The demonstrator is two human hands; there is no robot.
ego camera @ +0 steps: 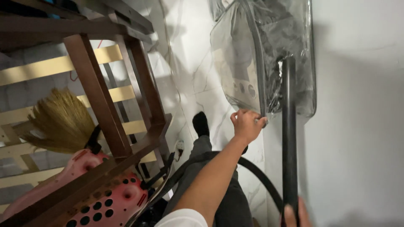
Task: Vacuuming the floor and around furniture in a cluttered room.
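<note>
Head view looks down along a white marble floor [185, 63] beside a white wall [357, 126]. Far left of the wall stands a dark brown wooden bed frame [101, 105] with pale yellow slats. A straw broom [59, 122] lies under the frame, and a pink plastic thing with round holes [113, 201] sits below it, at the frame's lower corner. Between the frame and the wall, the person's leg in grey trousers stretches out, ending in a black sock [201, 122] on the floor.

The left hand [247, 125] reaches forward from a white sleeve, fingers closed in a pinch on the lower edge of a clear plastic cover [269, 50]. That cover wraps a grey appliance with round buttons, which stands against the wall.

Just beside the wall, a black tube [288, 134] runs upright across the cover's torn edge. A black hose [261, 176] curves from behind the forearm toward the tube's lower end. The right hand [294, 214] shows only partly at the bottom edge, fingers wrapped around the tube's lower end.
</note>
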